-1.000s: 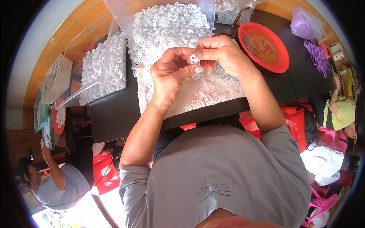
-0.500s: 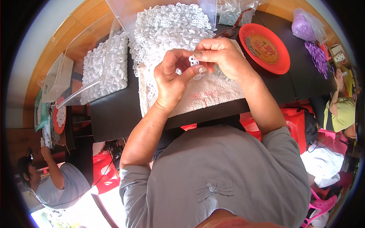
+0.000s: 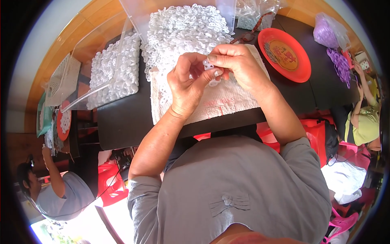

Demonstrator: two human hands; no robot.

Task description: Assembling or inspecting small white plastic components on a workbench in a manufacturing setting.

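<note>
Over a pale cloth (image 3: 227,110), my two hands meet at a small white plastic piece with holes (image 3: 209,65). My left hand (image 3: 187,81) pinches it between thumb and curled fingers. Close against the piece's upper edge, the thumb and forefinger of my right hand (image 3: 241,67) are pressed together; anything tiny between them is too small to make out. Another white piece (image 3: 213,83) shows just below the fingers. Beyond the hands, a heap of similar white pieces (image 3: 187,30) spills from a clear plastic bin (image 3: 136,20) onto the cloth.
A second clear box (image 3: 87,97) of white pieces stands left. At right are a red plate (image 3: 300,73) with small metal parts, eyeglasses (image 3: 245,38), a bag of purple material (image 3: 325,32) and purple cord (image 3: 339,67). People sit at left (image 3: 67,195) and right (image 3: 363,124).
My hands keep the same pinch on the white piece, with only slight finger movement. The whole view has shifted a little. At right, the other person's arms have moved.
</note>
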